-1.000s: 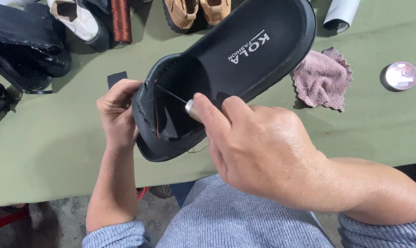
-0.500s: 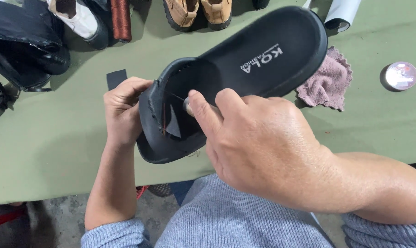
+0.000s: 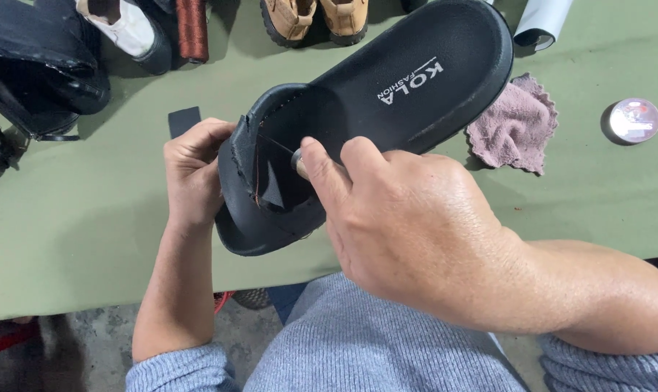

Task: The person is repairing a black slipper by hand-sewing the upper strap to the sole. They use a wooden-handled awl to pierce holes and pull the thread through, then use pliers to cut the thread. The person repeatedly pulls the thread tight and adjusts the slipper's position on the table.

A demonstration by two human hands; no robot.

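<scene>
At the far left edge of the green bench [image 3: 67, 218] lies a black bag [image 3: 31, 65], and just right of it, at the top, a white and black shoe [image 3: 129, 29] beside a spool of dark red thread [image 3: 192, 29]. A small black square patch [image 3: 184, 120] lies flat on the bench just above the left hand [image 3: 192, 174].

The left hand is closed around the toe end of a black sandal [image 3: 387, 94], fingers curled over the edge of its strap and thumb underneath, holding the sandal up off the bench. The sandal runs slantwise from the lower left, at the hand, up to the right, its footbed facing the camera.

The right hand [image 3: 409, 225] comes in from the lower right, its thumb and forefinger pinched tight on a small metal tool [image 3: 298, 161] inside the strap opening; a thin thread [image 3: 274, 143] runs taut from there toward the strap's edge. Whether the tool is a needle or an awl cannot be told.

Above the sandal, at the top edge, stands a pair of tan shoes [image 3: 318, 18]. Right of the sandal's heel lies a crumpled pink rag [image 3: 514, 127], touching the sandal's shadow, with a white roll [image 3: 543, 22] above it. Farthest right, well apart, sits a small round tin [image 3: 634, 120].
</scene>
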